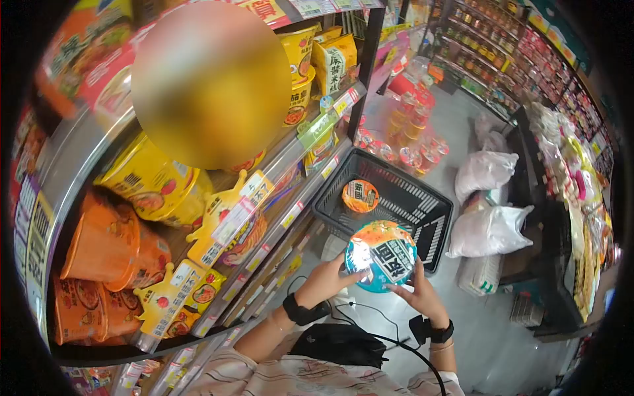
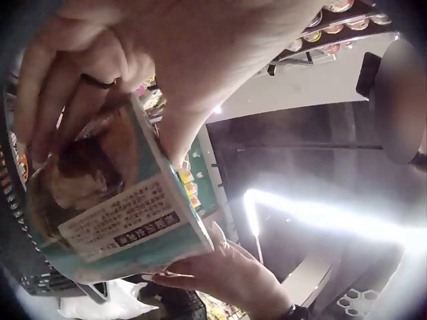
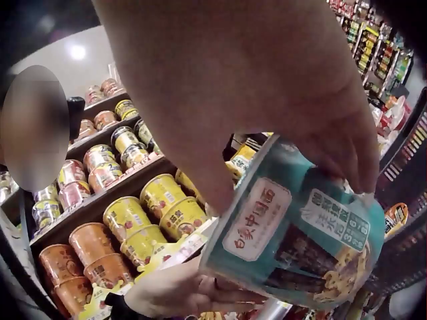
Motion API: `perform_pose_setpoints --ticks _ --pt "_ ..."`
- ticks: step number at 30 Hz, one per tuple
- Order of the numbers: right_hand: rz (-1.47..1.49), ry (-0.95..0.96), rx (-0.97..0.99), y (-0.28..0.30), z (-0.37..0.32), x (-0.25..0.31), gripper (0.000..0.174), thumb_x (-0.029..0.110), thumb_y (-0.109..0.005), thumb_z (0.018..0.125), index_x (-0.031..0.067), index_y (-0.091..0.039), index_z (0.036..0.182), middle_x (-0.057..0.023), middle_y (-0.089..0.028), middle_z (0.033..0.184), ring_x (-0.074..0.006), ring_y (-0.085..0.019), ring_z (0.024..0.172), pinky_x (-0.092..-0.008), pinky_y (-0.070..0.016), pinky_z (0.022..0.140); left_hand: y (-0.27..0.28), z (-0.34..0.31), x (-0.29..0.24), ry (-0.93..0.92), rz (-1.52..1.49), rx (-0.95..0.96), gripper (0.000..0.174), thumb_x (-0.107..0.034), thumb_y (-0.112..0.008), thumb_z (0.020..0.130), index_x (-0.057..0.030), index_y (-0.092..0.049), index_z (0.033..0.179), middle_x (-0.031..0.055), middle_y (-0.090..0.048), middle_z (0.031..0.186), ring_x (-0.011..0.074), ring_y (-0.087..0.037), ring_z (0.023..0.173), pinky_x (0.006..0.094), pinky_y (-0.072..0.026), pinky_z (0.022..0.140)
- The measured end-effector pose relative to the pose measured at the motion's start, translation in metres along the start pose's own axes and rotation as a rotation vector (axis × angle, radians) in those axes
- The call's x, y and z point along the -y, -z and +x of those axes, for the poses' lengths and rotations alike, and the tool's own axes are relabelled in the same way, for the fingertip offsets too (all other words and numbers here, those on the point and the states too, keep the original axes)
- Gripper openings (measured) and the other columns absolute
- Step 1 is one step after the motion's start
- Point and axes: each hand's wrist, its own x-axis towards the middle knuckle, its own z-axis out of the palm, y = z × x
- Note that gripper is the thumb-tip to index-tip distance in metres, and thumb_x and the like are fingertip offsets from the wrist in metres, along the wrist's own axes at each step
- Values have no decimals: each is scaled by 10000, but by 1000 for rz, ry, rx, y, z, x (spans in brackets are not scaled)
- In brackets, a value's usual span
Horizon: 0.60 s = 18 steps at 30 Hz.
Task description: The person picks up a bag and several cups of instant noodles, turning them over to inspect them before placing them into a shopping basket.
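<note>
Between both hands is a teal instant noodle bowl (image 1: 382, 257), its printed lid facing up toward the head view. My left hand (image 1: 327, 280) grips its left side, with the thumb near the lid's edge and the fingers round the wall in the left wrist view. My right hand (image 1: 423, 295) holds the opposite side; the right wrist view shows its thumb and fingers spread across the teal wall (image 3: 293, 233). Just beyond the bowl, a black shopping basket (image 1: 422, 191) sits on the floor with an orange-lidded noodle bowl (image 1: 360, 196) inside.
Shelves on the left carry orange noodle tubs (image 1: 99, 241) and yellow noodle tubs (image 1: 155, 181), with crown-shaped price signs (image 1: 170, 300) sticking out. Stacked red-lidded cups (image 1: 413, 125) stand behind the basket. White plastic bags (image 1: 489, 231) lie to its right beside a dark display stand (image 1: 548, 171).
</note>
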Motion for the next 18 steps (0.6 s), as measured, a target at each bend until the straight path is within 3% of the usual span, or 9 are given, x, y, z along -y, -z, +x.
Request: perform_pose_setpoints --ticks 3,4,5,7,8,9,11,13,18 --pt "67 -69 78 25 59 -47 897 240 -676 785 -72 -30 1324 -205 -515 1133 -224 -555 994 -296 -459 826 -18 68 33 18 -191 8 522 -307 -669 769 -30 -475 1166 119 -641 908 197 -619 810 300 -466 724" --pt "47 -126 115 35 76 -55 892 232 -671 790 -73 -27 1325 -206 -509 1142 -227 -544 1013 -291 -445 843 -24 89 44 96 -349 45 501 -277 -667 781 -31 -469 1170 88 -631 943 137 -594 790 270 -466 718" --pt "26 -177 148 45 98 -55 886 224 -667 794 -75 -23 1325 -208 -503 1152 -229 -533 1032 -285 -432 859 -30 110 58 127 -418 41 487 -264 -661 787 -38 -468 1173 85 -623 961 134 -591 791 263 -465 714" --pt "139 -46 145 56 142 -90 873 220 -662 798 -72 -31 1327 -201 -478 1194 -223 -504 1075 -289 -403 893 -33 152 68 170 -547 31 461 -238 -649 800 -50 -467 1180 80 -608 997 129 -585 793 250 -464 705" --pt "155 -111 194 64 163 -105 853 203 -656 801 -57 -43 1332 -183 -449 1232 -209 -470 1105 -290 -377 919 -31 168 66 338 -580 62 456 -204 -628 815 -77 -434 1208 84 -584 1033 184 -602 814 285 -491 714" --pt "240 -24 198 59 189 -152 853 211 -664 793 -35 -58 1341 -166 -440 1246 -199 -447 1125 -292 -370 924 -29 186 68 409 -698 58 452 -197 -620 822 -70 -425 1209 96 -573 1054 209 -601 847 305 -496 737" --pt "239 -191 276 64 227 -164 857 221 -677 779 -21 -81 1345 -162 -428 1260 -206 -425 1151 -293 -350 942 -29 216 80 563 -944 52 444 -182 -604 834 -55 -407 1211 119 -551 1096 257 -598 913 346 -506 783" --pt "186 -204 273 63 258 -168 875 243 -684 772 -16 -84 1354 -148 -400 1288 -197 -396 1170 -294 -350 939 -36 249 132 557 -1103 98 442 -149 -566 853 -62 -371 1239 148 -545 1097 340 -588 930 436 -499 810" --pt "359 -113 200 31 313 -222 876 172 -689 770 25 -72 1375 -127 -360 1312 -188 -403 1145 -294 -389 895 -38 292 179 678 -1033 -114 483 -109 -583 838 -126 -361 1266 127 -531 1111 303 -582 950 429 -484 826"
